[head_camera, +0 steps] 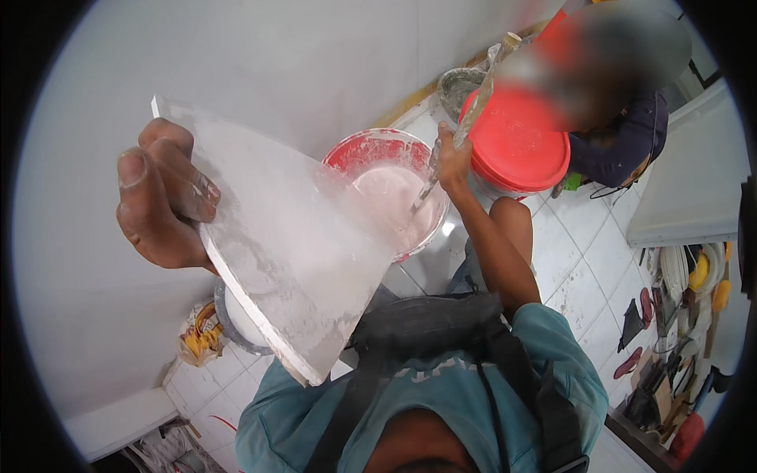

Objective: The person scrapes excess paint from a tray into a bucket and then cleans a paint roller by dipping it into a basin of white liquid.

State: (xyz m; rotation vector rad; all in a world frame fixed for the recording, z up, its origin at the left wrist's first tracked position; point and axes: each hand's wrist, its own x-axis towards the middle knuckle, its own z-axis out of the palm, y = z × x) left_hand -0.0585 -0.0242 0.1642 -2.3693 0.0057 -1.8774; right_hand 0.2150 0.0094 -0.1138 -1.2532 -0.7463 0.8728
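My left hand (168, 201) grips the edge of a flat white board (284, 207), raised and tilted in front of me. Greyish smears mark its face. The board hides part of a red bucket (349, 155) standing on the floor. Inside the bucket is a pale pink, creamy mixture (390, 186). In my right hand (454, 159) is a long, smeared stick (482, 97), slanting down with its lower end in that mixture.
A bucket with a red lid (520, 142) stands beside a co-worker (621, 142) at the upper right. Behind it is a dirty grey bowl (452, 88). A grey bucket (223, 313) and a plastic bag (201, 337) sit lower left. Tools and coiled hose (674, 272) lie along the right.
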